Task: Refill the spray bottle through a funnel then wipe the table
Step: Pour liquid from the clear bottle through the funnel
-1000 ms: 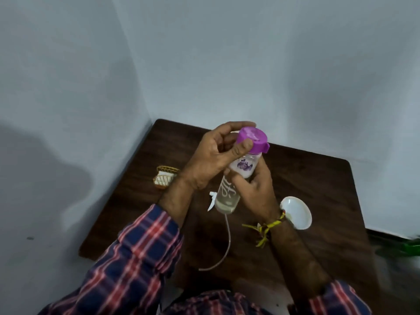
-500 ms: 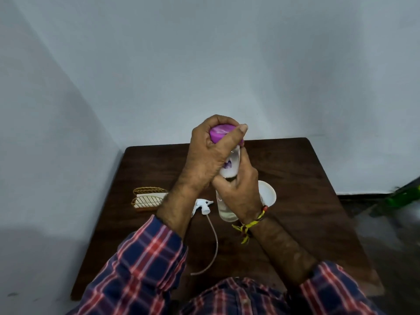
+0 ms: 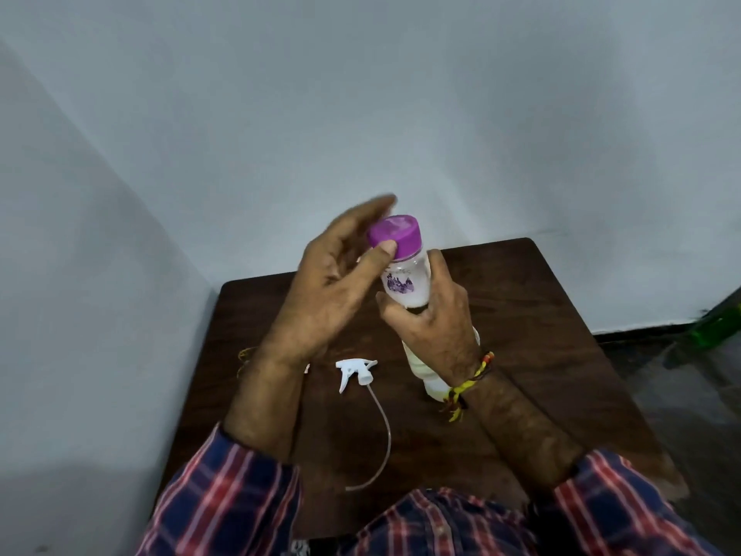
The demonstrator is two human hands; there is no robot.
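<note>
A clear bottle [image 3: 405, 284] with a purple print and a purple cap [image 3: 395, 234] is held tilted above the dark wooden table [image 3: 541, 315]. My right hand [image 3: 435, 323] is wrapped around the bottle's middle. My left hand [image 3: 333, 286] is beside the cap with its fingers stretched out and blurred, and only the thumb touches the cap's rim. The white spray head [image 3: 355, 371] with its long thin tube lies on the table below my hands. A white sliver of the funnel [image 3: 476, 335] shows behind my right wrist.
A small wire basket [image 3: 243, 357] is mostly hidden behind my left forearm near the table's left edge. Grey walls close in the table at the back and left. A green object [image 3: 717, 331] lies on the floor at the far right.
My left hand has loosened from a full grip over the purple cap to outstretched fingers with the thumb on the rim. The bottle stays in my right hand.
</note>
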